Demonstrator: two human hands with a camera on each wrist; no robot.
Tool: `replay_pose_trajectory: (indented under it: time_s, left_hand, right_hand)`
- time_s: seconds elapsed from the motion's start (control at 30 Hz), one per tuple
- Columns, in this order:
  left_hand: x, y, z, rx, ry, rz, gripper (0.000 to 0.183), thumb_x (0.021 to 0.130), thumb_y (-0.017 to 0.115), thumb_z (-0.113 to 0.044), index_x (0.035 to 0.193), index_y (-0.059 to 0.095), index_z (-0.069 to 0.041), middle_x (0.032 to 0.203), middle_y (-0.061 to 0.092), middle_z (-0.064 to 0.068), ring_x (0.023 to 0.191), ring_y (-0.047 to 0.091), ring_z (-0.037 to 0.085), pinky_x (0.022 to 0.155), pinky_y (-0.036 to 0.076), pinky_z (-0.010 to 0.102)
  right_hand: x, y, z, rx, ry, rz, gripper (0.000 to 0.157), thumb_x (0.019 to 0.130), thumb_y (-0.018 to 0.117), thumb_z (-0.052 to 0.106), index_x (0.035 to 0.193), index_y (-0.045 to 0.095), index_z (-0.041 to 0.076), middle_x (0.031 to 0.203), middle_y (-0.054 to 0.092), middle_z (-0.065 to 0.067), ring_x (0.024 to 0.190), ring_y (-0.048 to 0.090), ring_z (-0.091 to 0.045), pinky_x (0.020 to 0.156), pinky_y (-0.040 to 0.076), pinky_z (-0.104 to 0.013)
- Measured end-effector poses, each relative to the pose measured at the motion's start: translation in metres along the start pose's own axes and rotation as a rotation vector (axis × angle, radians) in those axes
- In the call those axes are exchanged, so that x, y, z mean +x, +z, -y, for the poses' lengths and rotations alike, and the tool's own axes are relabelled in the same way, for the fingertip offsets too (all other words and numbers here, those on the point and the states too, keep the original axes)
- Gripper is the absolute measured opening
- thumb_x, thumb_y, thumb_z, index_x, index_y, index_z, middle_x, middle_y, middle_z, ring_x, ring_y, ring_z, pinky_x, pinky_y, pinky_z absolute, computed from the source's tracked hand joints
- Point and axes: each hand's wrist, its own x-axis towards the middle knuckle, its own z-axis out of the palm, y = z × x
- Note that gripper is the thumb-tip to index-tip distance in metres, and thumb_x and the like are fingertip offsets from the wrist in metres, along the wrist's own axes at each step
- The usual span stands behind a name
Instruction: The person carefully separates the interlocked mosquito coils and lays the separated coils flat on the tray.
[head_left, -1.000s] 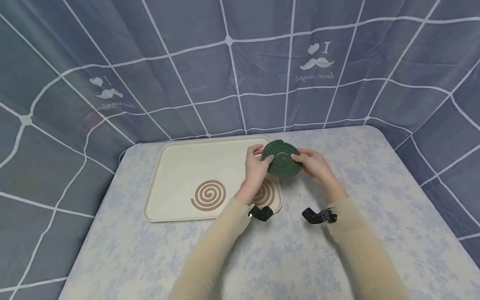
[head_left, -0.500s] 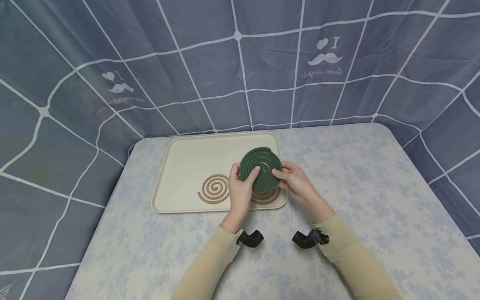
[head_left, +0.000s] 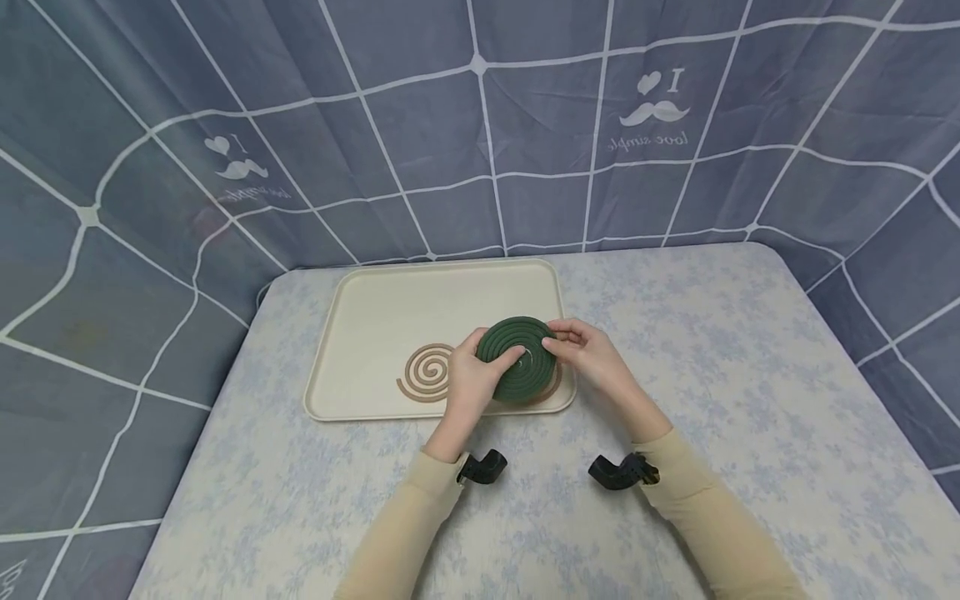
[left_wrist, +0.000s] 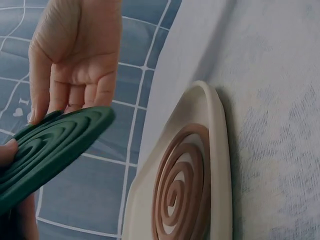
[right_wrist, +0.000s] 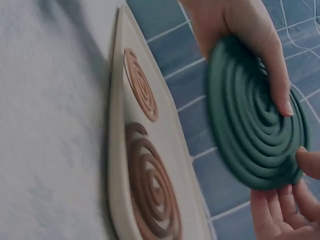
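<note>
Both hands hold a green mosquito coil (head_left: 537, 372), its tightly wound rings tilted above the right part of a cream tray (head_left: 390, 308). My left hand (head_left: 474, 377) grips its left side, the thumb lying across the face near the centre. At the right edge, my right hand (head_left: 592, 354) pinches it between thumb and fingers. A brown, loosely wound coil (head_left: 430, 371) lies in the tray beside my left hand. Another brown coil (head_left: 556, 385) is mostly hidden under the green one in the head view; the right wrist view shows this brown coil (right_wrist: 156, 187) in the tray.
The tray stands on a table with a pale blue-patterned cloth (head_left: 720, 358). A blue-grey curtain (head_left: 420, 150) with white lines hangs behind and at both sides of the table. Each wrist carries a black camera mount (head_left: 624, 472).
The green coil has moved left and towards me, from the tray's right edge to above the right brown coil. Both hands moved with it and kept their hold.
</note>
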Motion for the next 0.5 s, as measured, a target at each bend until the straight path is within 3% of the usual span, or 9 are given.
replay_pose_trajectory:
  time_s: [0.1,0.27,0.37,0.5]
  left_hand:
    - [-0.0012,-0.0021,-0.0036,0.08,0.02,0.073,0.03,0.083,0.08,-0.026,0.105,0.071,-0.006,0.095,0.075,0.012,0.084,0.072,0.026,0.071,0.06,0.037]
    - [-0.0036,-0.0038,-0.0091,0.161,0.056,0.098,0.031,0.085,0.079,-0.025,0.108,0.07,-0.007,0.096,0.075,0.013,0.084,0.073,0.027,0.07,0.061,0.038]
    - [-0.0042,-0.0037,-0.0099,0.115,0.022,0.092,0.031,0.086,0.078,-0.022,0.111,0.068,-0.007,0.102,0.074,0.013,0.092,0.072,0.029,0.077,0.06,0.041]
    - [-0.0039,-0.0027,-0.01,-0.021,-0.055,0.064,0.035,0.085,0.078,-0.018,0.116,0.066,-0.006,0.112,0.071,0.014,0.104,0.068,0.03,0.09,0.056,0.045]
  right_hand:
    - [-0.0004,-0.0026,0.0033,-0.129,-0.066,-0.074,0.035,0.095,0.067,0.021,0.124,0.063,0.003,0.116,0.066,-0.016,0.1,0.063,-0.017,0.09,0.053,-0.036]
    - [0.002,0.0005,0.002,-0.156,-0.089,-0.108,0.031,0.093,0.07,0.021,0.117,0.067,0.003,0.113,0.067,-0.016,0.102,0.061,-0.024,0.086,0.05,-0.031]
    - [0.0031,0.0031,-0.0013,-0.122,-0.078,-0.137,0.029,0.092,0.071,0.02,0.115,0.067,0.002,0.107,0.066,-0.012,0.095,0.06,-0.018,0.083,0.05,-0.027]
    - [0.003,0.0048,-0.005,-0.045,-0.06,-0.176,0.03,0.092,0.071,0.019,0.113,0.065,-0.001,0.095,0.063,-0.002,0.084,0.059,-0.01,0.081,0.054,-0.027]
